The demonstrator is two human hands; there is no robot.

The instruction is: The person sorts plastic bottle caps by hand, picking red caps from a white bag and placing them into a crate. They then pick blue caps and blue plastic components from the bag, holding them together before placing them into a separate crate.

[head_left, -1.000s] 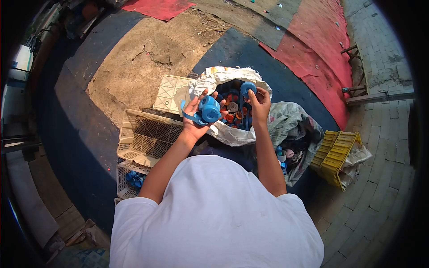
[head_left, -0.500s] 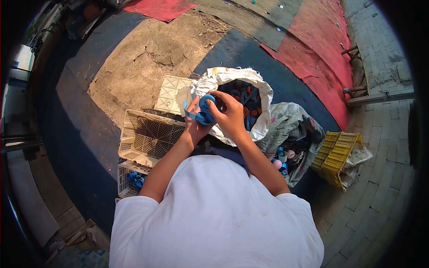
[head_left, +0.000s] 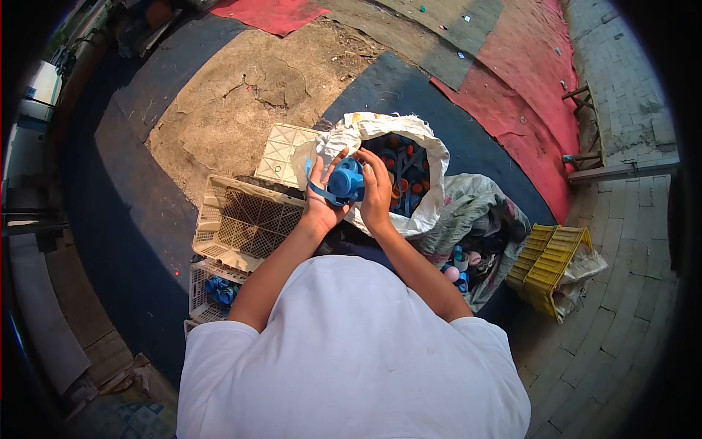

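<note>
Hands meet over an outdoor yard: the left hand cups the blue caps, fingers half curled, and the right hand closes on them from the other side, above an open white sack set on bare dirt, red mats and brick paving.

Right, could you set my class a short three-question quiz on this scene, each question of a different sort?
1. True or false: the left hand and the right hand both touch the blue caps.
2. What stands open just beyond the hands? A: a white sack of caps. B: a metal bucket. C: a cardboard box.
3. Fill in: the yellow crate lies on the person's ____ side.
Key: 1 true; 2 A; 3 right.
</note>
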